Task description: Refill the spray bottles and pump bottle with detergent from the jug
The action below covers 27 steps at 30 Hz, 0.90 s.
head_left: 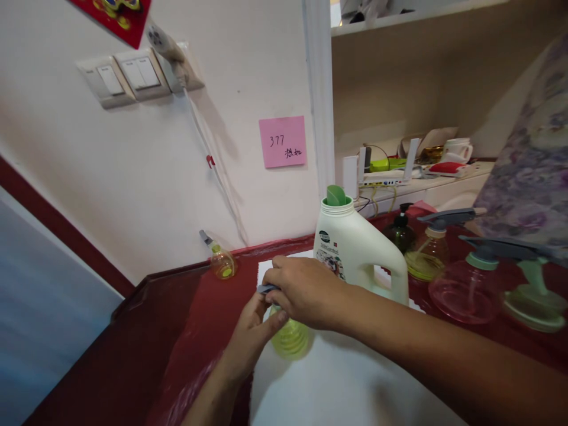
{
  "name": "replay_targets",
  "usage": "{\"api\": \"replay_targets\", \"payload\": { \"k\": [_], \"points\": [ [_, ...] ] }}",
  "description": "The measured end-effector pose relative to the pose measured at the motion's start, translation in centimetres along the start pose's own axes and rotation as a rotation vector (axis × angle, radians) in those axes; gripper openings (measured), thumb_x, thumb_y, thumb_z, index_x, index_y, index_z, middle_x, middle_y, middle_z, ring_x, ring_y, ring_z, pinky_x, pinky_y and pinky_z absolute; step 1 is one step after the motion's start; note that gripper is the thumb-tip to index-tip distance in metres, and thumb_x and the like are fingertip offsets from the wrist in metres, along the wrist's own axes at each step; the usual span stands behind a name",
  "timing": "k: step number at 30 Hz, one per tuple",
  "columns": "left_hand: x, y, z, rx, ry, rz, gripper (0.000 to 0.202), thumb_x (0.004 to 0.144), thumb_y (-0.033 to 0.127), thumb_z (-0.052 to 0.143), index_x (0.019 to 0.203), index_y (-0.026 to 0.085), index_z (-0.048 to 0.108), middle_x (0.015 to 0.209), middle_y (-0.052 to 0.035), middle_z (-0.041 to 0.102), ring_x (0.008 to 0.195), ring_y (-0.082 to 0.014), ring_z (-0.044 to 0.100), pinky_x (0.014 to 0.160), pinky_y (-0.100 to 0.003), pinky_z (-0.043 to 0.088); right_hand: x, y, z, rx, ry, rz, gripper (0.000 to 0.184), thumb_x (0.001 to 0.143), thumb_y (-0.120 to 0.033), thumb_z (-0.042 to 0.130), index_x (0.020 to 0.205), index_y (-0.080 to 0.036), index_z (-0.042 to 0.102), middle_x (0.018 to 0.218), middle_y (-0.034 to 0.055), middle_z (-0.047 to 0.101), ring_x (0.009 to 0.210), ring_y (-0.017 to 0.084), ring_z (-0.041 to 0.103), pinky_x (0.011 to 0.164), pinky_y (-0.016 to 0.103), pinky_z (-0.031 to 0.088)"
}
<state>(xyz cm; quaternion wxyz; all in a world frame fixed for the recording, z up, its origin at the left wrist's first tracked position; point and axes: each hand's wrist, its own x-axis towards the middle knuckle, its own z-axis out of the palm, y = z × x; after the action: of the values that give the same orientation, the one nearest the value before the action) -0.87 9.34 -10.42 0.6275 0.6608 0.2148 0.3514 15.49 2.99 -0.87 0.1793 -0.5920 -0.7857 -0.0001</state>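
Note:
A small yellow-green spray bottle (290, 340) stands on a white sheet (346, 384) laid over the dark red counter. My left hand (251, 337) grips the bottle's side from the left. My right hand (304, 290) lies over its top and is closed on the grey spray head, whose tip sticks out to the left. Right behind my hands stands a big white detergent jug (359, 251) with a handle; its green cap is tilted up.
Another small spray bottle (222, 260) rests by the wall at the back left. Along the right sit a dark pump bottle (400, 231), a yellow sprayer (428, 254), a pink sprayer (465, 284) and a green one (535, 296). A person's floral sleeve (532, 165) hangs at the right edge.

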Motion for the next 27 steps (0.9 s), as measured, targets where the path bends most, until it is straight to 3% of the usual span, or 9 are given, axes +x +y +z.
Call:
{"api": "replay_targets", "payload": {
  "k": [5,9,13,20,27],
  "points": [
    [0.5,0.0,1.3,0.012,0.143,0.093,0.036,0.075,0.028,0.09,0.099,0.023,0.064,0.095,0.0007,0.067,0.095,-0.0193,0.06,0.082,-0.026,0.048,0.0,-0.2,-0.1,-0.003,-0.005,0.011,0.011,0.093,-0.028,0.065,0.096,-0.02,0.071,0.095,0.0033,0.067,0.081,0.019,0.065,0.055,0.031,0.028],
    [0.4,0.4,0.0,0.013,0.025,0.037,0.021,0.085,0.035,0.081,0.093,0.019,0.069,0.096,-0.0028,0.069,0.098,-0.0213,0.061,0.09,-0.031,0.048,-0.1,0.0,-0.2,-0.008,-0.006,0.008,0.014,0.096,-0.031,0.063,0.096,-0.019,0.071,0.096,0.0037,0.068,0.081,0.019,0.064,0.056,0.031,0.029],
    [0.1,0.6,-1.3,-0.008,-0.073,-0.042,0.022,0.094,0.039,0.07,0.096,0.017,0.074,0.1,-0.0065,0.072,0.102,-0.0241,0.064,0.097,-0.035,0.047,-0.1,0.2,-0.1,-0.009,0.002,-0.005,0.013,0.095,-0.029,0.063,0.098,-0.02,0.071,0.097,0.0036,0.068,0.081,0.019,0.064,0.057,0.03,0.03],
    [-0.1,-0.2,0.0,0.05,0.036,-0.014,0.026,0.079,0.035,0.085,0.095,0.019,0.073,0.103,-0.0051,0.073,0.106,-0.0253,0.062,0.089,-0.031,0.048,0.1,0.1,0.0,-0.003,-0.011,-0.001,0.01,0.093,-0.026,0.064,0.095,-0.02,0.072,0.095,0.0037,0.067,0.079,0.018,0.062,0.058,0.029,0.031],
    [0.2,0.3,0.2,0.088,-0.038,-0.048,0.02,0.085,0.037,0.078,0.092,0.018,0.073,0.102,-0.0053,0.074,0.1,-0.0244,0.063,0.093,-0.034,0.046,0.1,0.0,-0.1,0.01,-0.002,0.011,0.013,0.092,-0.027,0.064,0.096,-0.02,0.074,0.098,0.005,0.068,0.081,0.02,0.065,0.058,0.03,0.034]
  ]
}}
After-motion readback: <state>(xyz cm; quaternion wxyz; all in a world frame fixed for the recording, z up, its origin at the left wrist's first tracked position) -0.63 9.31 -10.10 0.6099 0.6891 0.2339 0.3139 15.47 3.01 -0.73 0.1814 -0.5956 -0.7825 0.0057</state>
